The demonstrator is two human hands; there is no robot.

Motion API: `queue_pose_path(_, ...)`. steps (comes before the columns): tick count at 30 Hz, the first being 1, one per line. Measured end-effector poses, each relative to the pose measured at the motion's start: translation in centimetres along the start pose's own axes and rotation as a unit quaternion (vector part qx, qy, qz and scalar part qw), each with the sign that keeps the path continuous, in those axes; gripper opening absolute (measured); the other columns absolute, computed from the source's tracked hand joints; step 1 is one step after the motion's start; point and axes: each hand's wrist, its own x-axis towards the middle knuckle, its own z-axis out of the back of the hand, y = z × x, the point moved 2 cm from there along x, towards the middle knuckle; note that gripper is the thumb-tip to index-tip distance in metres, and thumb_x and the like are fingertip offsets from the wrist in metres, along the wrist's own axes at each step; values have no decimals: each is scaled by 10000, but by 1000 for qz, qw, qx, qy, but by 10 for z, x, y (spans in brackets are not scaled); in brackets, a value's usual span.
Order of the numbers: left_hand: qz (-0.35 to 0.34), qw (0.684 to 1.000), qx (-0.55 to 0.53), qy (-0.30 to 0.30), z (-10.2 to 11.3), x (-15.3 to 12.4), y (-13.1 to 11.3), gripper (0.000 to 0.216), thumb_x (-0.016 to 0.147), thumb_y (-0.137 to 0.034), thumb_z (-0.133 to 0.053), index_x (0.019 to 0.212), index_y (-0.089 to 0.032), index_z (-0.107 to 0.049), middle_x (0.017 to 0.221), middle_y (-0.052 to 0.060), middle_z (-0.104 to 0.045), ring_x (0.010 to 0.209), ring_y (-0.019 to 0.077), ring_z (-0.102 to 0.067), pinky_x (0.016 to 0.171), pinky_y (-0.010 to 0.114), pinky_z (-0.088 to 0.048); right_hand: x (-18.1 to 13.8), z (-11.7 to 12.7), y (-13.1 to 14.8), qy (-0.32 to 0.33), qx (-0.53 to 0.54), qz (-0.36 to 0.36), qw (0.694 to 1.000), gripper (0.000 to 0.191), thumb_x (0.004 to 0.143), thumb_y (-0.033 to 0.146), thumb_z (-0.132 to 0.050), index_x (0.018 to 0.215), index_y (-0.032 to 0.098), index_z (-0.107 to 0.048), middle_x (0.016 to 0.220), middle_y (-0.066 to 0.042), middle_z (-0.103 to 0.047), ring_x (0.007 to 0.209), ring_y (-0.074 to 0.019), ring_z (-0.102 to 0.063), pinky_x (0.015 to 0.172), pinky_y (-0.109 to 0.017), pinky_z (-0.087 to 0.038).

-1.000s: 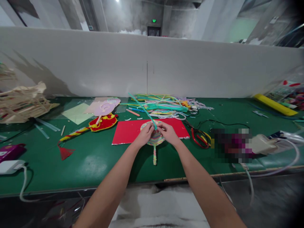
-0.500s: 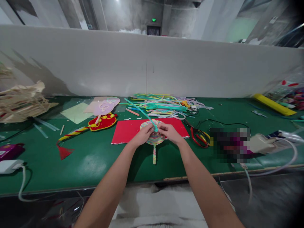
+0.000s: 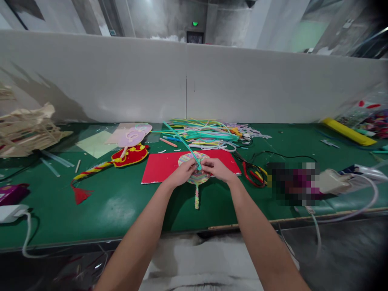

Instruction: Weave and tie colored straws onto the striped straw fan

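At the left, a red fan point(image 3: 130, 157) lies well apart from the hands. The left hand point(image 3: 182, 173) pinches the curled near end of a teal strip point(image 3: 183, 141), just above a round striped fan point(image 3: 198, 178). The strip's long axis slants away to the far left, its free tip rising outward. It should prove light, bendable and hardly slippery (perhaps easily crushed), best gripped close to the curl. The fan's handle point(image 3: 197, 198) points toward the worker. The right hand point(image 3: 218, 169) pinches the same curl, fingertips beside the left's.
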Motion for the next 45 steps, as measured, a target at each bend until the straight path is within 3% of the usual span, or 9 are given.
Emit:
queue_pose_path(6,4,1000,25,13,2,0,-5,176,820,-252,-379,740,-161,-507,713,3,-522,683,125,-480,638,230,-401,-1,1,0,16,14,-10,1000,277,683,419,-614,749,155,-564,625,16,-557,508,-78,-489,472,-200,-397)
queue_pose_path(11,-1,990,27,-137,6,1,-7,212,856,-295,-342,898,-171,-509,865,36,-565,795,139,-523,729,259,-414,5,-1,1,-95,22,30,995,285,690,442,-597,767,173,-542,629,16,-560,481,-82,-480,462,-219,-414)
queue_pose_path(14,-1,982,48,-185,6,0,-5,182,820,-267,-435,965,-179,-499,877,31,-559,791,134,-529,715,254,-422,9,-5,0,-140,21,56,988,280,694,448,-583,755,180,-531,637,8,-572,502,-95,-497,457,-222,-421)
queue_pose_path(17,-46,980,72,-181,3,1,-6,268,783,-189,-492,1051,-199,-498,919,28,-533,829,126,-520,749,250,-425,11,-8,0,-160,27,67,985,270,694,440,-579,743,181,-523,636,5,-569,540,-109,-521,449,-216,-425)
queue_pose_path(21,-89,974,83,-192,2,1,-6,234,765,-149,-519,988,-205,-563,918,26,-514,839,121,-519,771,247,-429,9,-10,2,-149,34,63,986,246,700,414,-578,745,178,-528,624,13,-569,527,-99,-516,455,-214,-432)
queue_pose_path(39,-108,976,68,-174,5,2,-2,205,751,-127,-541,928,-202,-612,905,26,-550,875,124,-542,782,248,-446,10,-6,-13,-67,111,-4,992,285,707,391,-605,877,163,-586,724,-12,-614,647,-111,-576,540,-210,-441)
queue_pose_path(45,-119,977,67,-166,4,4,2,212,757,-173,-550,957,-209,-612,929,34,-551,904,137,-542,807,275,-448,10,-3,-14,-78,105,-11,991,290,674,350,-638,875,150,-578,689,-5,-617,610,-106,-572,554,-219,-434)
